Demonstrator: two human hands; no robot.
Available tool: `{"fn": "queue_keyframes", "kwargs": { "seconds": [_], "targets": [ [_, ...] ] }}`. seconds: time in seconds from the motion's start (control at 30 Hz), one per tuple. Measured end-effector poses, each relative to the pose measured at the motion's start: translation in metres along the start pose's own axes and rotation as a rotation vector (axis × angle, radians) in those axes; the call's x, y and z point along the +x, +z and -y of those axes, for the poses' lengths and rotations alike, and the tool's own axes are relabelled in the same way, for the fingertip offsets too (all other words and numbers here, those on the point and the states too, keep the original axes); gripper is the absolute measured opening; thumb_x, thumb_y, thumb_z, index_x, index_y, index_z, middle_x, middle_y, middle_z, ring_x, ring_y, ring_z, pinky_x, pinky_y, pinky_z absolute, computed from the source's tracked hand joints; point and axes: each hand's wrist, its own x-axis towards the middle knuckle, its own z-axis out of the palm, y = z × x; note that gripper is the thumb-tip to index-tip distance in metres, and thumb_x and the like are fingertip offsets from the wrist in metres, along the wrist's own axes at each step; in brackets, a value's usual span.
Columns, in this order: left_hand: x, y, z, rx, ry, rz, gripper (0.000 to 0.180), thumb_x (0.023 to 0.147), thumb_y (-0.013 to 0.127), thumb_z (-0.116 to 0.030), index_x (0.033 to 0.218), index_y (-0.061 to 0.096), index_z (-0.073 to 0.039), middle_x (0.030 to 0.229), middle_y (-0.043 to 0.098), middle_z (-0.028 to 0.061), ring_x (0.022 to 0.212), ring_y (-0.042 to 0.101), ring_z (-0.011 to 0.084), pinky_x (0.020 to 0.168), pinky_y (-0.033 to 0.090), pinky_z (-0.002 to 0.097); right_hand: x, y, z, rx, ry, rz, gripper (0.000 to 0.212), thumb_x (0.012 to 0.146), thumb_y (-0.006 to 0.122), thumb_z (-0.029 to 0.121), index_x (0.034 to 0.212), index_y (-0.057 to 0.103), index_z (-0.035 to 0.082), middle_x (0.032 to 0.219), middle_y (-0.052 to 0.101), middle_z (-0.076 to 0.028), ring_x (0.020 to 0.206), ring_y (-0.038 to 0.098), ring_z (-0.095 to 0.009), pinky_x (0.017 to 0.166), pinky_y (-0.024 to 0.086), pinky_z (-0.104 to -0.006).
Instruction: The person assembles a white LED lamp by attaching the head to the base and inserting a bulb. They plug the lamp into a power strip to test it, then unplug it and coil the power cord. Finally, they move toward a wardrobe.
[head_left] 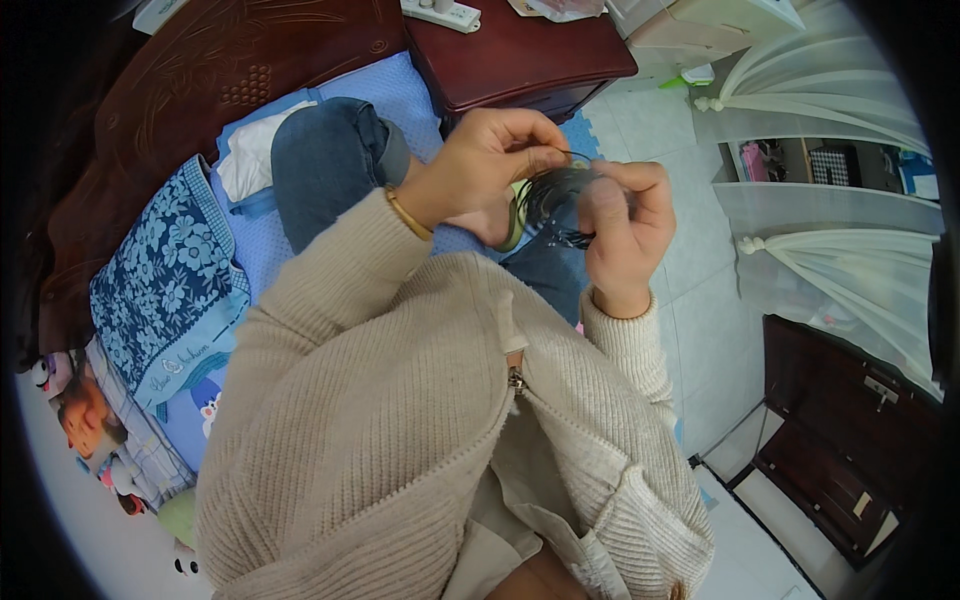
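Observation:
Over my lap, a bundle of thin black cord in loose loops hangs between my two hands. My left hand pinches one strand of it between thumb and forefinger, with a bracelet on that wrist. The bundle's other side is gripped by my right hand, whose thumb is smeared by motion. A dark, slightly shiny part of the bundle shows between the hands; its exact kind is hard to make out. Below lie my blue jeans and a foot in a greenish slipper.
I sit on a bed with a blue sheet beside a carved dark headboard. A floral pillow lies left. Ahead stands a reddish-brown nightstand holding a power strip. Right are a tiled floor, curtained shelves and an open dark case.

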Motion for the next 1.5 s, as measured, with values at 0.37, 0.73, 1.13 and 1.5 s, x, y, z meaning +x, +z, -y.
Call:
{"fn": "queue_keyframes", "kwargs": {
  "seconds": [0.37, 0.73, 1.13, 1.5],
  "targets": [
    [-0.012, 0.002, 0.039, 0.141, 0.026, 0.028, 0.01, 0.084, 0.059, 0.002, 0.094, 0.059, 0.003, 0.085, 0.059, 0.0022, 0.08, 0.056, 0.0078, 0.073, 0.047, 0.0215, 0.01, -0.008, -0.007, 0.377, 0.368, -0.093, 0.025, 0.082, 0.061, 0.003, 0.103, 0.047, 0.004, 0.072, 0.048, -0.001, 0.063, 0.044, -0.006, 0.056, 0.037, -0.0198],
    [-0.016, -0.003, 0.004, 0.528, 0.26, 0.057, 0.022, 0.079, 0.065, -0.002, 0.099, 0.061, 0.001, 0.09, 0.06, 0.0077, 0.079, 0.059, 0.0136, 0.071, 0.048, 0.0258, 0.004, -0.026, -0.026, 0.1, 0.341, 0.192, 0.044, 0.068, 0.054, -0.013, 0.105, 0.04, 0.006, 0.09, 0.046, -0.002, 0.079, 0.045, -0.008, 0.069, 0.038, -0.0189],
    [-0.016, 0.0, 0.018, 0.504, 0.078, -0.244, 0.018, 0.085, 0.063, -0.01, 0.095, 0.056, 0.002, 0.083, 0.062, 0.0049, 0.074, 0.056, 0.0079, 0.066, 0.046, 0.0216, -0.005, -0.014, -0.033, -0.614, 0.141, -0.038, 0.028, 0.069, 0.075, 0.011, 0.073, 0.048, 0.003, 0.067, 0.049, -0.004, 0.061, 0.048, -0.015, 0.058, 0.041, -0.0274],
    [-0.01, -0.001, 0.03, 0.107, -0.043, -0.439, 0.018, 0.091, 0.057, -0.021, 0.094, 0.054, -0.004, 0.077, 0.05, -0.0029, 0.07, 0.044, 0.0034, 0.062, 0.038, 0.0185, -0.016, 0.003, -0.046, -0.717, -0.184, 0.0, 0.021, 0.07, 0.073, 0.011, 0.066, 0.053, 0.003, 0.059, 0.049, -0.006, 0.056, 0.049, -0.023, 0.051, 0.038, -0.0324]
  ]
}}
